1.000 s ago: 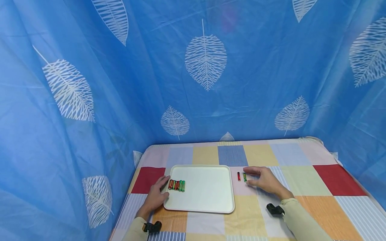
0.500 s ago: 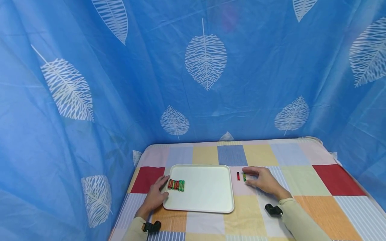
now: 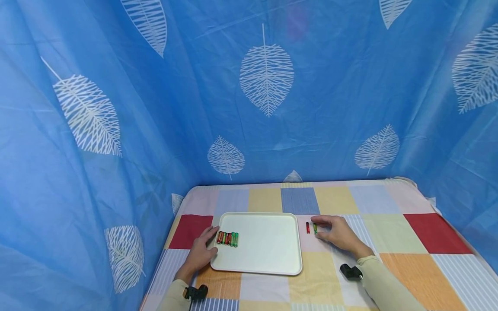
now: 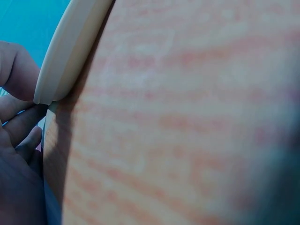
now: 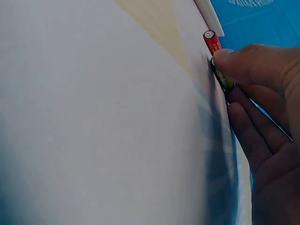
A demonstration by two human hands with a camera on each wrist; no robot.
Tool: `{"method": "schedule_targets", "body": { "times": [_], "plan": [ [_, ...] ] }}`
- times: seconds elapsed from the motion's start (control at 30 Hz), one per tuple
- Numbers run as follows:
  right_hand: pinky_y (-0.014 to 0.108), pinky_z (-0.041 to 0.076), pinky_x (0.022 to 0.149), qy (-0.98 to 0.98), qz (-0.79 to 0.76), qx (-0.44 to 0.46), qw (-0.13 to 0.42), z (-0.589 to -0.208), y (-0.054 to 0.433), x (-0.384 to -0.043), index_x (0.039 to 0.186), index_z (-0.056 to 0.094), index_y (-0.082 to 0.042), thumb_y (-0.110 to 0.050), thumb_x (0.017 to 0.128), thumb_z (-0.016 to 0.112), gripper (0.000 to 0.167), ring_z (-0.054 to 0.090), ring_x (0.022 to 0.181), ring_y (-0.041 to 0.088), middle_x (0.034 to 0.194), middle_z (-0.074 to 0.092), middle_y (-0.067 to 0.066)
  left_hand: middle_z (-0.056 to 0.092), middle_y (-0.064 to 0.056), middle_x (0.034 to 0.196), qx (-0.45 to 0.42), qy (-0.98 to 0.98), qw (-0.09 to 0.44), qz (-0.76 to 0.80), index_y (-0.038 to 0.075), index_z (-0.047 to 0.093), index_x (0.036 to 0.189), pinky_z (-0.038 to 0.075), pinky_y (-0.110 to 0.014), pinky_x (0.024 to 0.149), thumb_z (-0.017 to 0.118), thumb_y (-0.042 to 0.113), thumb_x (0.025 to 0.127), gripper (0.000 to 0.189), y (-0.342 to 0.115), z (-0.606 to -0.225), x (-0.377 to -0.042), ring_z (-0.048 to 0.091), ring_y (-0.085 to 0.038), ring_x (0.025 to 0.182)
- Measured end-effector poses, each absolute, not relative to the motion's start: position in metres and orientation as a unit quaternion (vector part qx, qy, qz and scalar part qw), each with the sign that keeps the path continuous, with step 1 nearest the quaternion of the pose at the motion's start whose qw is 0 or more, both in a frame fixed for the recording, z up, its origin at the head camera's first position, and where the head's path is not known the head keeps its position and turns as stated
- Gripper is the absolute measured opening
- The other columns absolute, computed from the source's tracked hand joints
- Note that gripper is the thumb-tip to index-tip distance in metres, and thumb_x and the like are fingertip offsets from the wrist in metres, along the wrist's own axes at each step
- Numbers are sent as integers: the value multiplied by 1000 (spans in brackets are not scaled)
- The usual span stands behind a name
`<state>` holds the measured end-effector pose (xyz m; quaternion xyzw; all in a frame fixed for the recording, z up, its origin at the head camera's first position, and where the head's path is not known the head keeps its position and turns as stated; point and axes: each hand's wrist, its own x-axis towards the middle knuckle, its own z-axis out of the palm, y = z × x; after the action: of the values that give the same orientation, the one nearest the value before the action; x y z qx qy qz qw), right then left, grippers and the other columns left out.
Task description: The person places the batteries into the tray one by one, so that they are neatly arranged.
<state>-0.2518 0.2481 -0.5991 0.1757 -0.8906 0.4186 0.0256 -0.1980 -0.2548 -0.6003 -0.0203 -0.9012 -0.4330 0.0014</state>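
Note:
In the head view my left hand [image 3: 200, 255] lies at the left rim of a white tray [image 3: 268, 246], thumb and fingers spread along the edge. The left wrist view has that thumb [image 4: 21, 75] against the tray rim [image 4: 70, 56]. A tight row of red and green batteries [image 3: 228, 239] lies just inside this edge. To the right of the tray, my right hand [image 3: 337, 233] pinches a green battery [image 3: 315, 228] on the cloth. Its thumb [image 5: 248, 63] covers part of the green battery [image 5: 220, 77] in the right wrist view. A red battery [image 3: 308, 227] lies beside it, apart from the fingers.
A patchwork cloth [image 3: 268, 285] covers the table. Blue curtains [image 3: 311, 108] with white leaf prints hang behind and at both sides. Each forearm wears a small black wrist camera, the right one [image 3: 351, 272] close to the cloth.
My right hand has shifted slightly left, and its thumb and finger have come closer round the green battery. The left hand, tray and batteries have stayed put.

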Motion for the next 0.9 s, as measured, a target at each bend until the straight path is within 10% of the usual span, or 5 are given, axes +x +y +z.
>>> {"method": "schedule_targets", "body": {
  "times": [0.9],
  "plan": [
    [51, 63, 102, -878, 439, 190, 32, -576, 235, -248, 134, 76, -1, -4, 90, 87, 46, 76, 120, 37, 131, 79, 12, 41, -27, 171, -16, -905, 0, -426, 9, 58, 159, 32, -75, 127, 73, -1, 84, 77, -254, -600, -198, 36, -54, 159]
  ]
}}
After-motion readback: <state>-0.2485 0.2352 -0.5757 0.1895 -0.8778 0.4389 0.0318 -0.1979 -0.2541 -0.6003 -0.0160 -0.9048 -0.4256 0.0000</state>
